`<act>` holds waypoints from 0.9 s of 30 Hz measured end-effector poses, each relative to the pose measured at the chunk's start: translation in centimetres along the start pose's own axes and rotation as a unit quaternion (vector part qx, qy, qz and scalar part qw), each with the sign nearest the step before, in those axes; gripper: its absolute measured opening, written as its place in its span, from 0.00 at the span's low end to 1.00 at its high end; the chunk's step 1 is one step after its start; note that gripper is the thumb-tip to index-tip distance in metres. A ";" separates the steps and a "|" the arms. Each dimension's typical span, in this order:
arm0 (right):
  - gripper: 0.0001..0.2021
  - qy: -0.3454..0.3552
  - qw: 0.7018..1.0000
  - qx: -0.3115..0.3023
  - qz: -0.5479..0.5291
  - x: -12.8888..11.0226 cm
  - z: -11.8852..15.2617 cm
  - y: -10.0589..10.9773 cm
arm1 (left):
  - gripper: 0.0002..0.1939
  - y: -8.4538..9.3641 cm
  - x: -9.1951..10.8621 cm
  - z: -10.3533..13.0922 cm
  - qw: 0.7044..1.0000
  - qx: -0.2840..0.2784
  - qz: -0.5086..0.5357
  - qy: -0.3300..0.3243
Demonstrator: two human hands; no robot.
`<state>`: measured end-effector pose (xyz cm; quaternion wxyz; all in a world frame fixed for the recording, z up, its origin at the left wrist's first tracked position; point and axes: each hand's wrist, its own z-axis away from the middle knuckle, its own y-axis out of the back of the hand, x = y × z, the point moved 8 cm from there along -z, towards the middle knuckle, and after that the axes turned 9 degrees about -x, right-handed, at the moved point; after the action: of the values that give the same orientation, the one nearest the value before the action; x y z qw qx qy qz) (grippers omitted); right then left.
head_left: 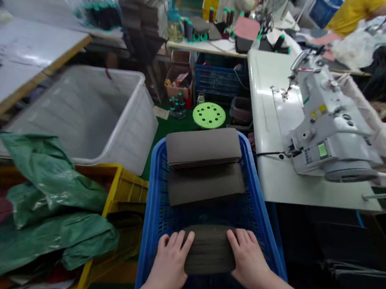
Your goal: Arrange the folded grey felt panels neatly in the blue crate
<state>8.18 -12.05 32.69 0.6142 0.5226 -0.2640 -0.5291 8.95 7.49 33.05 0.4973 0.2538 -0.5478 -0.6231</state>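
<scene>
Both hands, left hand (pixel 169 265) and right hand (pixel 249 260), grip a dark folded stack of fabric pieces (pixel 210 249) from either side, low inside the blue plastic crate (pixel 154 192), seemingly seating it before two flatter grey stacks (pixel 204 166), beside the sewing-machine bench (pixel 274 129).

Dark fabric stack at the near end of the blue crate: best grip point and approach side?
Probably take the dark fabric stack by its two short ends, coming from above with one hand per side. It lies flat and low in the blue crate, and the crate walls block a side approach. The left hand and right hand already rest on those ends, with fingers over the top edge.
</scene>
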 end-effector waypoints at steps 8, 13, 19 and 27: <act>0.32 0.088 0.912 0.362 0.171 -3.7 1.7 15.0 | 0.32 14.7 0.5 3.7 0.908 0.393 -0.143 -0.029; 0.28 0.063 0.921 0.362 0.129 1.0 -5.1 6.0 | 0.27 6.2 -3.0 -2.3 0.912 0.390 -0.124 0.009; 0.26 -0.010 0.986 0.166 -0.002 5.4 -8.4 -4.6 | 0.29 -2.4 -3.9 -4.0 0.928 0.358 -0.099 0.030; 0.37 -0.176 0.928 0.304 -0.122 5.6 -3.7 -1.6 | 0.31 -1.2 -2.8 -4.5 0.941 0.325 -0.084 0.045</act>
<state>12.57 -15.74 28.79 0.3006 0.6107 -0.4503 -0.5779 13.45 7.91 30.09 0.3580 0.4738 -0.6743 -0.4389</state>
